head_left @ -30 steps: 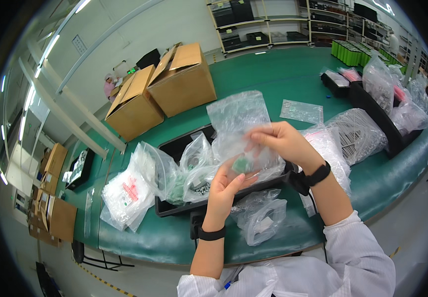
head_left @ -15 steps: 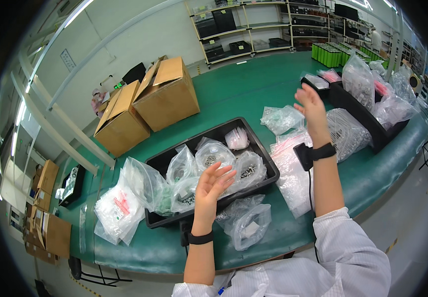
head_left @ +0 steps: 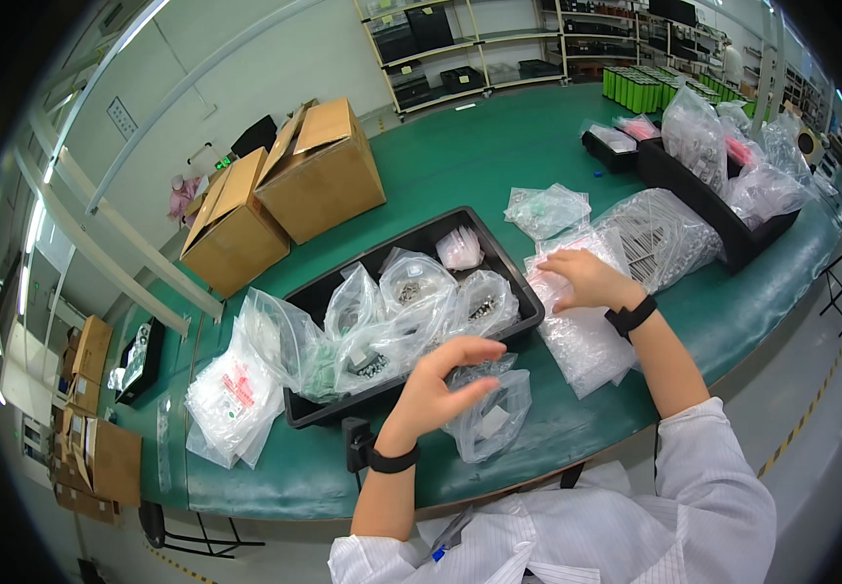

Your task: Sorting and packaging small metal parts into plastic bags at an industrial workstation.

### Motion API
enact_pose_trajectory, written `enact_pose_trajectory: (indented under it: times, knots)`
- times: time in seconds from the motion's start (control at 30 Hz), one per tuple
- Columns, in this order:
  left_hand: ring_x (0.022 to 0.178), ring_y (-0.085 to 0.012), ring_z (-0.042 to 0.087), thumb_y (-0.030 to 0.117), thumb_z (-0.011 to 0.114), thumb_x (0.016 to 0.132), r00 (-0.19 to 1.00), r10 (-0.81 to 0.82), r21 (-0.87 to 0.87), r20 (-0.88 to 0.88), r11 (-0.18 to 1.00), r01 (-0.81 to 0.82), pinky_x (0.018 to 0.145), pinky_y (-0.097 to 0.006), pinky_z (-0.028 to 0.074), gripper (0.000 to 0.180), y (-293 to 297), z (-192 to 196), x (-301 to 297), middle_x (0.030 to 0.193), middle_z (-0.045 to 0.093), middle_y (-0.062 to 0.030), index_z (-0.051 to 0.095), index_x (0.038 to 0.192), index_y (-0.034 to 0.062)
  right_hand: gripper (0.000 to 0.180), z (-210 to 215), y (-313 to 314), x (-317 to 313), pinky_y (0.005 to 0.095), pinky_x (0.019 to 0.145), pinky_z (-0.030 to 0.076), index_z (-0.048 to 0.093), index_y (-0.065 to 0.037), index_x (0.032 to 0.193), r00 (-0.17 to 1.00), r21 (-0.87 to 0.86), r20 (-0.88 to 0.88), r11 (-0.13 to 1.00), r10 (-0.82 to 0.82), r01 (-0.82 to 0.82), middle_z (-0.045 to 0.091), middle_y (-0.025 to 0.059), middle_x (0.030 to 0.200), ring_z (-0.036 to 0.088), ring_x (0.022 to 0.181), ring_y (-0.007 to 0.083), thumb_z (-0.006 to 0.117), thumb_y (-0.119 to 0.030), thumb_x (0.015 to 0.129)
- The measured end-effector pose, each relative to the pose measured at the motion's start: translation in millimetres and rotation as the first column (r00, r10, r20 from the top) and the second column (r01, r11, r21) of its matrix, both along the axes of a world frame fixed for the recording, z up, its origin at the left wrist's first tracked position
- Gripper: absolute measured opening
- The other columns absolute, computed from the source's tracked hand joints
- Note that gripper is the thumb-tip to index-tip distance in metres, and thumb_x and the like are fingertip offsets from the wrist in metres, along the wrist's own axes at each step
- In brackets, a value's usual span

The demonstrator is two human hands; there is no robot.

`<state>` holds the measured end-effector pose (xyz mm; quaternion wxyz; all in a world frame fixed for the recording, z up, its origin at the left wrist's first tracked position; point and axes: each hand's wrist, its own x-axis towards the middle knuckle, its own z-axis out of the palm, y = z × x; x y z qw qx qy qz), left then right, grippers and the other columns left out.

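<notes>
My left hand [head_left: 440, 384] hovers over the near edge of a black tray [head_left: 528, 326], thumb and fingers apart, holding nothing. Inside the tray sit several open clear plastic bags of small metal parts [head_left: 411, 292] and a small bag with pinkish contents [head_left: 460, 249]. Just below that hand, a crumpled clear bag with a white label [head_left: 494, 419] lies on the table. My right hand [head_left: 586, 279] is over a stack of clear plastic bags with pink-red marks [head_left: 586, 355]. Its fingers are spread and bent down toward them; whether they touch is unclear.
Beyond the stack lie a clear bag with greenish contents [head_left: 546, 209] and a bag of long metal pieces [head_left: 659, 238]. A black bin [head_left: 698, 209] of filled bags stands right. White plastic bags [head_left: 236, 404] lie left; cardboard boxes [head_left: 329, 180] stand behind on the green table [head_left: 470, 146].
My right hand has come down from above the table to the stack of clear bags. My left hand has shifted slightly right and lower, turning with its fingers pointing right.
</notes>
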<state>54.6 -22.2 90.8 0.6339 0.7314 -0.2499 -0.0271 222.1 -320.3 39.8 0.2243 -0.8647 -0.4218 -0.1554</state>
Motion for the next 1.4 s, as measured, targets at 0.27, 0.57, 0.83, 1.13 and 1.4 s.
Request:
enact_pose_trajectory:
  times: [0.27, 0.57, 0.83, 1.13, 1.4]
  knots:
    - [0.099, -0.034, 0.06, 0.01, 0.075, 0.071, 0.887, 0.115, 0.627, 0.447, 0.667, -0.402, 0.087, -0.039, 0.049, 0.047, 2, 10, -49, 0.108, 0.062, -0.0134, 0.062, 0.115, 0.0026, 0.036, -8, 15, -5, 0.0415, 0.085, 0.044, 0.065, -0.01, 0.092, 0.985, 0.012, 0.036, 0.986, -0.167, 0.167, 0.063, 0.0086, 0.096, 0.057, 0.094, 0.0309, 0.083, -0.013, 0.06]
    - [0.084, -0.03, 0.062, -0.003, 0.064, 0.077, 0.767, 0.395, 0.406, 0.505, 0.676, -0.615, 0.075, -0.034, 0.05, 0.021, 12, 2, -43, 0.092, 0.064, -0.0132, 0.066, 0.097, -0.0008, 0.015, 7, 15, -18, 0.0403, 0.088, 0.047, 0.069, -0.007, 0.086, 0.912, 0.296, 0.273, 0.929, -0.305, 0.223, 0.066, 0.0091, 0.094, 0.061, 0.095, 0.0284, 0.074, -0.01, 0.072]
    - [0.085, -0.0309, 0.062, -0.006, 0.065, 0.074, 0.658, 0.436, 0.287, 0.614, 0.653, -0.7, 0.075, -0.038, 0.05, 0.021, 3, 20, -58, 0.092, 0.064, -0.0124, 0.065, 0.095, 0.0003, 0.031, 56, 48, -106, 0.0321, 0.067, 0.052, 0.067, -0.001, 0.103, 0.878, 0.307, -0.442, 0.951, 0.181, -0.042, 0.069, 0.0112, 0.093, 0.068, 0.074, 0.0213, 0.075, -0.023, 0.083]
    - [0.087, -0.0244, 0.064, -0.005, 0.065, 0.077, 0.746, 0.428, 0.171, 0.51, 0.8, -0.575, 0.073, -0.031, 0.051, 0.019, 0, 23, -66, 0.098, 0.066, -0.0132, 0.064, 0.096, -0.0015, 0.029, 33, 56, -112, 0.0255, 0.074, 0.056, 0.064, 0.0, 0.12, 0.399, 0.502, -0.784, 0.864, 0.476, -0.044, 0.071, 0.0074, 0.099, 0.068, 0.086, 0.0127, 0.065, -0.007, 0.092]
    - [0.111, -0.0229, 0.061, 0.023, 0.04, 0.105, 0.918, 0.327, 0.111, -0.223, 0.944, -0.31, 0.087, -0.032, 0.05, 0.037, 33, -37, -56, 0.117, 0.063, -0.0143, 0.059, 0.122, -0.0036, 0.018, 26, 52, -107, 0.0292, 0.077, 0.056, 0.07, 0.003, 0.106, 0.309, 0.607, -0.749, 0.794, 0.587, -0.035, 0.07, 0.0115, 0.1, 0.068, 0.086, 0.0161, 0.063, -0.002, 0.091]
